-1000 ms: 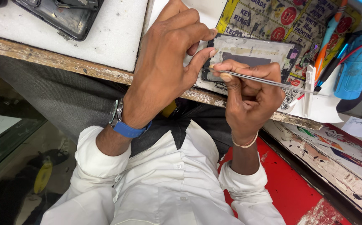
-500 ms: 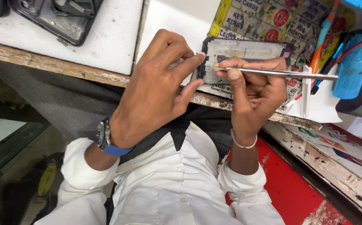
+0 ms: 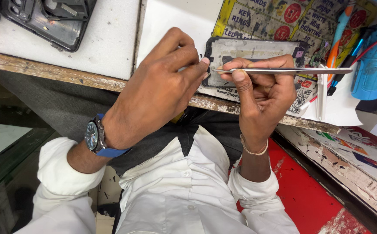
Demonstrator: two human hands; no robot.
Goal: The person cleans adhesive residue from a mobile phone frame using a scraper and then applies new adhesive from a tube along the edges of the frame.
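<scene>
Head view: a workbench edge is seen from above, with both hands over it.
Bench (image 3: 67,34): a white top with a worn wooden edge is seen at the far side.
Printed sheet (image 3: 279,13): a yellow sheet is laid on the bench, far right, under the frame.
Left hand (image 3: 153,93): the fingers are curled, and the fingertips (image 3: 203,62) are set against the left edge of the frame; a grasp cannot be told.
Right hand (image 3: 262,93): the fingers are pinched around the tweezers.
Phone (image 3: 45,17): an opened dark phone is laid far left, well apart from the hands.
Frame (image 3: 257,50): a dark phone frame is laid flat between the hands, near the bench edge.
Tweezers (image 3: 283,70): these are held level over the frame, tips pointed left toward the left fingertips.
Watch (image 3: 94,136): a blue-strapped watch is worn on the left wrist.
</scene>
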